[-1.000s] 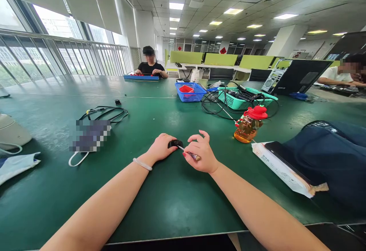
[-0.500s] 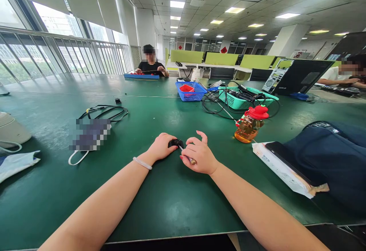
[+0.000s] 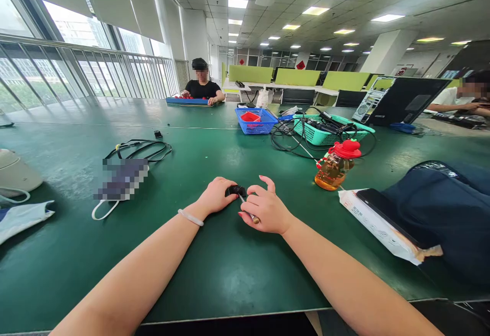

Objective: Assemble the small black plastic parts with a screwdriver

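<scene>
My left hand is closed on a small black part, pinning it near the middle of the green table. What kind of part it is cannot be made out. My right hand grips a small screwdriver between thumb and fingers, with the index finger raised. The thin metal shaft slants up and left, its tip at the black part's near side. Whether the tip sits in a screw is too small to see.
A bottle of amber drink with a red lid stands right, beside a tissue pack carrying a phone. Farther back are a blue basket and a green basket of cables. A coiled lanyard lies left. Two other people sit beyond.
My right hand and the screwdriver have shifted slightly left and the handle end is a little lower. My left hand stays on the black part. The person opposite has lowered a hand to the table.
</scene>
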Available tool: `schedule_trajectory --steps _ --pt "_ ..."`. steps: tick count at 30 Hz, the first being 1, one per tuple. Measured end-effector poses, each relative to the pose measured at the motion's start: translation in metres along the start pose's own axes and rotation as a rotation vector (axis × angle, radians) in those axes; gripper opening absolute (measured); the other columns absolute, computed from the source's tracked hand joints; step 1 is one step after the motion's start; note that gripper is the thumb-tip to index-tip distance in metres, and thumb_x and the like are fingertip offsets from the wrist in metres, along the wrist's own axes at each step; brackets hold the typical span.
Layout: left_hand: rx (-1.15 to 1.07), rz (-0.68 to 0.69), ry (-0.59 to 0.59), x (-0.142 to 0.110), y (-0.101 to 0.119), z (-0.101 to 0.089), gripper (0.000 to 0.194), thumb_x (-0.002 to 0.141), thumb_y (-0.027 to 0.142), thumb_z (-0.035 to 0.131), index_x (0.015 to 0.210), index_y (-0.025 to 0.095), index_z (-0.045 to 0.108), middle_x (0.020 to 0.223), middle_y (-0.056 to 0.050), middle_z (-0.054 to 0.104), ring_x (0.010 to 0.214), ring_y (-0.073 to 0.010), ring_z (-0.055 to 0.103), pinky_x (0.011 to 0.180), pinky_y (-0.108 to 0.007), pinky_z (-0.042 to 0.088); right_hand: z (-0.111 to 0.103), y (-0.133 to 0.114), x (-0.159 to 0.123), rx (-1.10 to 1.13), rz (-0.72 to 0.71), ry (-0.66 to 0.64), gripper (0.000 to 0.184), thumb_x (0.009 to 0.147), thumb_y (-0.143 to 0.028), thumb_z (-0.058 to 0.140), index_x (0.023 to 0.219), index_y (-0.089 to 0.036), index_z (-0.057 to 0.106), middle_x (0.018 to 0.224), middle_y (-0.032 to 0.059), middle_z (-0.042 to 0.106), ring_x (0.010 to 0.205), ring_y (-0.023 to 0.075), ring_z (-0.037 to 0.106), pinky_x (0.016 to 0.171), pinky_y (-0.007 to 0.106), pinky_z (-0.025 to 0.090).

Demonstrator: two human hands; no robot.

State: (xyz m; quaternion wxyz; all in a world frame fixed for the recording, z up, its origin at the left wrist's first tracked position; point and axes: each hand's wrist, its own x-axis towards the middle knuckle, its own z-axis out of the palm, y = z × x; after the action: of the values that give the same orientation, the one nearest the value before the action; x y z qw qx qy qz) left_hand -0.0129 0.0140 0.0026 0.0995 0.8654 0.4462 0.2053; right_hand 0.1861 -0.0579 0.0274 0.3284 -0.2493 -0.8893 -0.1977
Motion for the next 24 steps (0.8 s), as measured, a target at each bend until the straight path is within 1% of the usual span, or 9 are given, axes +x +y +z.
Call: schedule_trajectory --steps 6,12,14,18,21,24 --pt "-0.002 0.006 0.004 -0.0001 -0.0002 0.0002 0.033 0.081 0.034 0.063 0.111 0.022 0.068 0.111 -0.006 0.072 0.111 -0.028 0.058 0.102 -0.044 0.044 -0.002 -0.0017 0.0016 -0.014 0.014 -0.043 0.02 0.087 -0.026 0.054 0.067 -0.023 0.059 0.061 -0.0025 0.058 0.085 0.0186 0.053 0.11 0.052 0.017" --pt "-0.012 0.001 0.002 0.0 0.0008 -0.0001 0.032 0.08 0.033 0.063 0.111 0.022 0.068 0.111 -0.006 0.072 0.111 -0.0281 0.058 0.102 -0.044 0.045 -0.0021 -0.003 0.0025 -0.004 -0.008 -0.096 0.019 0.087 -0.027 0.055 0.069 -0.023 0.061 0.064 -0.0014 0.059 0.088 0.0197 0.054 0.11 0.053 0.017" --pt "-0.011 -0.004 0.003 0.0 0.0008 -0.0003 0.032 0.081 0.033 0.062 0.111 0.023 0.068 0.111 -0.006 0.072 0.112 -0.0282 0.058 0.102 -0.044 0.045 -0.0029 -0.0026 0.0034 -0.01 -0.016 -0.145 0.02 0.088 -0.03 0.056 0.07 -0.023 0.062 0.065 -0.0008 0.06 0.088 0.02 0.054 0.11 0.053 0.018" --pt "-0.006 -0.023 0.003 -0.0002 -0.0001 -0.0008 0.033 0.081 0.034 0.062 0.112 0.021 0.068 0.113 -0.007 0.071 0.113 -0.029 0.057 0.102 -0.044 0.045 -0.0058 -0.0012 0.0056 0.002 -0.043 -0.319 0.018 0.087 -0.037 0.065 0.076 -0.023 0.063 0.074 0.0009 0.065 0.09 0.0209 0.054 0.108 0.055 0.023" --pt "-0.009 -0.02 -0.001 -0.0001 -0.0009 -0.0007 0.034 0.082 0.034 0.061 0.112 0.021 0.067 0.113 -0.007 0.071 0.113 -0.0289 0.057 0.102 -0.045 0.044 -0.0072 -0.0004 0.0056 0.02 -0.036 -0.403 0.015 0.084 -0.036 0.07 0.078 -0.023 0.064 0.078 0.0013 0.066 0.093 0.0216 0.055 0.108 0.057 0.024" --pt "-0.009 -0.028 0.006 0.0 -0.0013 -0.0005 0.033 0.082 0.034 0.061 0.112 0.021 0.067 0.113 -0.007 0.071 0.114 -0.0291 0.057 0.102 -0.045 0.044 -0.0081 -0.0005 0.0048 0.041 -0.026 -0.427 0.009 0.082 -0.029 0.07 0.08 -0.023 0.065 0.08 0.0013 0.067 0.095 0.0218 0.055 0.109 0.058 0.022"
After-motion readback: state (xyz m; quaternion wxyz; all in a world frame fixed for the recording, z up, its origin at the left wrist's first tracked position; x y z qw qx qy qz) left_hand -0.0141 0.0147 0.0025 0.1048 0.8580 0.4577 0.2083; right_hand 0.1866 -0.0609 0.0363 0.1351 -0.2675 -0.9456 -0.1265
